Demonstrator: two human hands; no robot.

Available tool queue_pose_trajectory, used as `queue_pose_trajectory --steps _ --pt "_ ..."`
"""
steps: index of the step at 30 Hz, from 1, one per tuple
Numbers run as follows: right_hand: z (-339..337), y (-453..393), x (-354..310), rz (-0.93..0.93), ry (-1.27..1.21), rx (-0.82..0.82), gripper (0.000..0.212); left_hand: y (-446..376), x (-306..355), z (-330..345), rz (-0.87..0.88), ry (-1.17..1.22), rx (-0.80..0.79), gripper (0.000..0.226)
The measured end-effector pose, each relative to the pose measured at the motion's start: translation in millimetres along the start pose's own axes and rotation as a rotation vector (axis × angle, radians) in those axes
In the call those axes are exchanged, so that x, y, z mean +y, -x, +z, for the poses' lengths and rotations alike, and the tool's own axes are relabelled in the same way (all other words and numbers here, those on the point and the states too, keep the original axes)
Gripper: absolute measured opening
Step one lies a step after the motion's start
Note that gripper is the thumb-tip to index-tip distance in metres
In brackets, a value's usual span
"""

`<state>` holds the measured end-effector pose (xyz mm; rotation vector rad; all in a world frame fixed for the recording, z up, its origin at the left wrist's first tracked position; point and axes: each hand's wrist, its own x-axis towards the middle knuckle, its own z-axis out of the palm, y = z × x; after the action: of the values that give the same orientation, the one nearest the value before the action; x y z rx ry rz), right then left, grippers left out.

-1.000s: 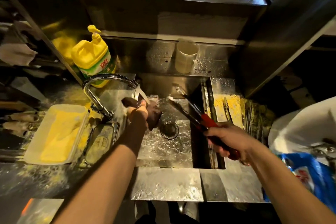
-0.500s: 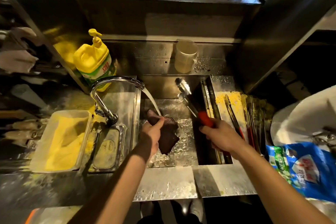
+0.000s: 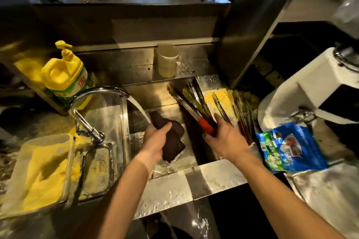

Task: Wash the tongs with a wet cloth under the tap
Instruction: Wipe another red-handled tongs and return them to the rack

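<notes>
Gripping a dark cloth (image 3: 172,137) over the sink (image 3: 174,182), the left hand (image 3: 155,139) holds it where water from the tap (image 3: 97,93) at ten o'clock lands on its top edge. At three o'clock of it, the right hand (image 3: 225,139) is closed around the red handle of the tongs (image 3: 194,106), whose tips point to twelve o'clock. Beyond stand a yellow soap bottle (image 3: 64,75) at eleven and a cup (image 3: 167,60) at twelve.
</notes>
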<state>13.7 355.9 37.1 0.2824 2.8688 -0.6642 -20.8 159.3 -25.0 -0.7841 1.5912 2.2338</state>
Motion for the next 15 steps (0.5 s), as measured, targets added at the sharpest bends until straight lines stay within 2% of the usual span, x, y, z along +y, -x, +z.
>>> queue_pose_trajectory --steps 3,5,10,13,15 --pt "-19 9 24 0.076 -0.197 -0.011 0.048 9 -1 35 0.048 -0.048 0.016 0.007" --pt "-37 22 46 0.107 -0.281 0.010 0.039 20 -7 67 0.050 -0.073 -0.040 0.006" --pt "-85 72 123 0.142 -0.363 0.158 0.036 62 -46 163 0.063 -0.167 -0.187 0.010" --pt "-113 113 184 0.192 -0.458 0.256 0.035 103 -82 227 0.022 -0.196 -0.306 0.005" --pt "-127 136 217 0.248 -0.529 0.288 0.030 125 -102 259 0.010 -0.230 -0.398 0.016"
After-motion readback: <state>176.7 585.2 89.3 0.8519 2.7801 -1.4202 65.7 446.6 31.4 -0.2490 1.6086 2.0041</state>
